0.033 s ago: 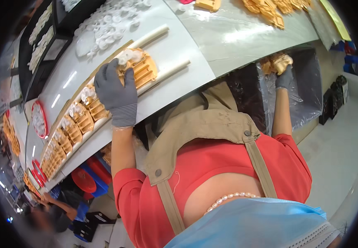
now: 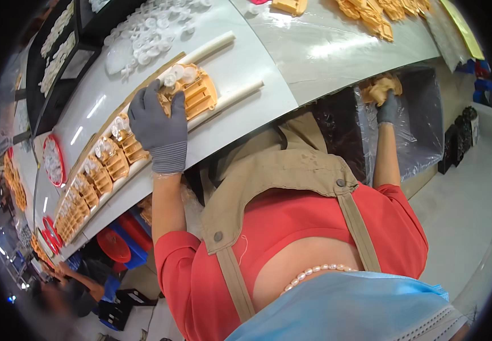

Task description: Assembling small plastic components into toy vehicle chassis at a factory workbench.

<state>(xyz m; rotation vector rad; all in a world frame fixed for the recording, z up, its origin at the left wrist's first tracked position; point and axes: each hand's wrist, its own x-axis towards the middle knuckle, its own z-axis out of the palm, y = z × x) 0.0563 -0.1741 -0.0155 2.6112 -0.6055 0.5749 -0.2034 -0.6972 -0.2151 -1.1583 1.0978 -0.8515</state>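
Grey-gloved R hand [image 2: 387, 108] has edged toward far-left corner of grey film-lined bin [image 2: 424, 102], pinching orange moulded plastic pc [image 2: 379, 89] there; prob. not released yet. Grey-gloved L hand [image 2: 158, 122], thumb spread, is at orange ribbed plastic block [image 2: 201, 94] left of bin; grip hidden, can't tell.

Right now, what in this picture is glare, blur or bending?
Head view: a white glare patch lies on the tabletop at upper right; head view again: the row of orange pieces curves toward the dark rim; same head view: the co-worker at lower left is blurred, while the left hand looks fairly sharp.
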